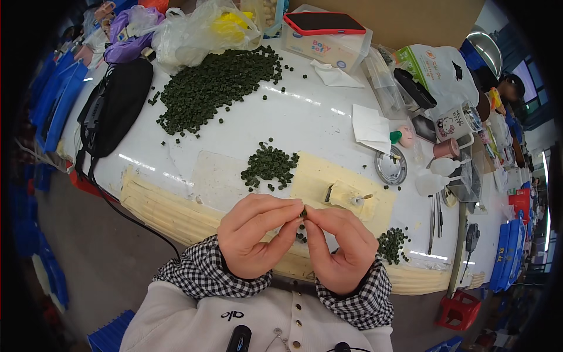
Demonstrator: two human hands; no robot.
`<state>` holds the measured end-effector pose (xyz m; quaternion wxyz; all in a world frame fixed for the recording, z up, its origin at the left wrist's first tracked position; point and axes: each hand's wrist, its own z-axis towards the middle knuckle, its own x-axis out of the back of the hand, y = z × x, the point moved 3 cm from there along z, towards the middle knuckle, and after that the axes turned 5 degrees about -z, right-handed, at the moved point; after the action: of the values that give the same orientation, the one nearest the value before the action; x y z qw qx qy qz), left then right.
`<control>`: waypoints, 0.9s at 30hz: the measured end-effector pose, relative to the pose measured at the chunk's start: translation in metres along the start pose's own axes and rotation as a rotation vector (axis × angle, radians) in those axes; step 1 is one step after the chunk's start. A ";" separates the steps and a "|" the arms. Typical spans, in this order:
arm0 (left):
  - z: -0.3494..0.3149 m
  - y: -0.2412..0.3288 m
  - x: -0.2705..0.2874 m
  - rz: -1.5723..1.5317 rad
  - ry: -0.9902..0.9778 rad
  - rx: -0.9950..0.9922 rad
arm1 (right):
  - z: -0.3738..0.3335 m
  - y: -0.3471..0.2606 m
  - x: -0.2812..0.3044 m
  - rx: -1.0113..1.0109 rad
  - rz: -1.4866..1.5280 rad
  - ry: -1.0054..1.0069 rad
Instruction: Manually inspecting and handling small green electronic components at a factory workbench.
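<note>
Pellet (303,213), tiny, dark green, mostly hidden: I see left hand (252,237) and right hand (345,249) pinching it between closed fingers (291,205); surface detail too small to tell.

The small pieces (217,88) heaped on the white bench (328,126) are dark green, and pale yellow padding (170,210) runs along its near edge. The sleeves (205,271) carry black-and-white checks. Near the far edge, a phone (324,23) is black, rimmed in red.

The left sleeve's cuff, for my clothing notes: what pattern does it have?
Black-and-white check; the cuff shows best in the head view, the only one here.
</note>
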<state>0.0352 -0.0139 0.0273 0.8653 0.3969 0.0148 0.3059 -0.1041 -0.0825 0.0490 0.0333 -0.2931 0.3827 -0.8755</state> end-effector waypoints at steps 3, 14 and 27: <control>0.000 0.002 0.000 0.056 0.012 -0.030 | 0.000 0.000 -0.001 0.011 0.010 -0.020; -0.003 -0.008 -0.003 -0.240 -0.109 0.279 | -0.002 0.004 -0.002 0.136 -0.186 -0.056; -0.008 -0.018 -0.004 -0.488 -0.037 0.483 | -0.003 0.003 -0.008 0.230 -0.380 -0.055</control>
<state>0.0396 -0.0198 0.0088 0.7942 0.5804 0.1656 0.0703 -0.0996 -0.0808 0.0411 -0.0888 -0.3781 0.2173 -0.8955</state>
